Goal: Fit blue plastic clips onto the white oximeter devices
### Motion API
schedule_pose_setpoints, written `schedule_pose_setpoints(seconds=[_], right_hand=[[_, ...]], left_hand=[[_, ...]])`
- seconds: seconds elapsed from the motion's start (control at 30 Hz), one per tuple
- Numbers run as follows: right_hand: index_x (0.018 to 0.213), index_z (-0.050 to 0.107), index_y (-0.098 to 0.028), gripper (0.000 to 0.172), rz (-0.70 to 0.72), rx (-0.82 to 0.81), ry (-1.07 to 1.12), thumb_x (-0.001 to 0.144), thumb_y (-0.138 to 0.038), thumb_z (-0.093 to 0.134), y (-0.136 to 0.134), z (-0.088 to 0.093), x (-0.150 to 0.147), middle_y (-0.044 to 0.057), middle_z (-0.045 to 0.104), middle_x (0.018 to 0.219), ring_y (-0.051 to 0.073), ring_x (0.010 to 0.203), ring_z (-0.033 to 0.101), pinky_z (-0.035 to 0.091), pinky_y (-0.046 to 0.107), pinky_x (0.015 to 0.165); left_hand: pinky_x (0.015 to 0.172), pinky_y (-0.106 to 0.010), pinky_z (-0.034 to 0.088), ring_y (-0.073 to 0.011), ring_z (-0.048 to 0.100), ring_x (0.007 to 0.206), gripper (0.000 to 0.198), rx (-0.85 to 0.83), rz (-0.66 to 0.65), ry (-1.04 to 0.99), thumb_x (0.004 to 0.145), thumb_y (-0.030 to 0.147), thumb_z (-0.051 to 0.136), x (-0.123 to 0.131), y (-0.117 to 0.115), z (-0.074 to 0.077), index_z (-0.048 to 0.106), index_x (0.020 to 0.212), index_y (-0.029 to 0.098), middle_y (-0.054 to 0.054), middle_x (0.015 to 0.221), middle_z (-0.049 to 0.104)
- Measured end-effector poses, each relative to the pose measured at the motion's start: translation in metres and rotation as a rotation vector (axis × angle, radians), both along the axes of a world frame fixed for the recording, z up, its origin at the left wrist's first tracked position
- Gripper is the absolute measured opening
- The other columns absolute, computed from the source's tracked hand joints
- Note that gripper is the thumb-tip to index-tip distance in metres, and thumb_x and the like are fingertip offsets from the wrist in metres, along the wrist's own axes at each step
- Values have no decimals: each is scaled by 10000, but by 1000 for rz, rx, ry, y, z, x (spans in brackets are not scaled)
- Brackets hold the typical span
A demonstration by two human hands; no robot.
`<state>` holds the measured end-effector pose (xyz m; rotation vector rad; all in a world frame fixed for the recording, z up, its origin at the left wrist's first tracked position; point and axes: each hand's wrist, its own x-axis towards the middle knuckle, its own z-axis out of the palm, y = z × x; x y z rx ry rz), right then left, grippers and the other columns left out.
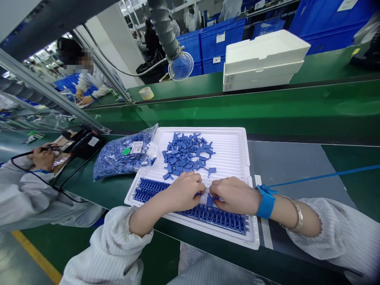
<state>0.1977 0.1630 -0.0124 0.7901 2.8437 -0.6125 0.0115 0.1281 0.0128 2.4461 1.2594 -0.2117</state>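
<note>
A white ribbed tray [234, 158] lies in front of me on the bench. A loose heap of small blue plastic parts [185, 154] sits in its middle, and rows of the same parts [219, 217] stand lined up in the grooves along its near edge. My left hand [185, 192] rests knuckles-up on the tray, fingers curled closed; what they hold is hidden. My right hand [236, 194] is curled too, pinching a blue part [209, 201] just above the rows. A blue wrist strap [266, 201] with a blue cord circles my right wrist.
A clear bag of blue parts [124, 154] lies left of the tray. A green conveyor [267, 107] runs behind, with stacked white foam trays [261, 59], a tape roll [146, 93] and a fume hose [180, 65]. A co-worker's hand [43, 156] works at left.
</note>
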Motion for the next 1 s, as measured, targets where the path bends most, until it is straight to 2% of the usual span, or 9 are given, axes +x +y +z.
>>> schedule_pose_setpoints(seconds=[0.2,0.4,0.57,0.7,0.87,1.0], right_hand=[[774,620,-173,114,-20,-37,58,799,-161,509,5,4,-2,31,653,709,168,621,580,340,246,549],[827,662,-183,169,28,-92,141,811,-114,508,5,7,-14,25,678,804,158,707,597,370,238,612],[759,613,-152,108,-46,-129,182,782,-110,516,2,7,-29,26,627,657,142,578,544,315,231,531],[798,558,-152,94,-67,-208,228,756,-80,515,3,5,-32,-9,583,628,111,555,511,323,204,518],[785,481,-165,108,-37,-277,242,764,-61,502,7,4,-25,-46,504,599,85,523,456,316,183,492],[763,479,-169,102,-22,-257,216,782,-69,492,10,6,-21,-53,459,566,84,490,407,287,194,480]], left_hand=[[831,-372,415,-201,497,917,172,-16,67,-31,810,150,469,-11,-5,4,630,850,198,-40,892,529],[844,-386,411,-208,492,917,178,-19,118,-74,832,153,450,-16,-7,1,624,854,182,-53,912,526],[855,-380,412,-209,485,925,155,-39,157,-126,813,169,489,-21,-9,0,604,916,179,-50,928,533],[867,-371,408,-203,485,936,148,-65,192,-183,795,193,543,-24,-11,-1,596,934,192,-36,951,546],[880,-349,395,-188,502,937,124,-75,198,-248,810,207,573,-22,-7,-10,633,918,214,-14,939,584],[866,-344,395,-185,516,906,119,-65,198,-268,834,210,544,-18,-5,-19,663,838,209,-15,873,596]])
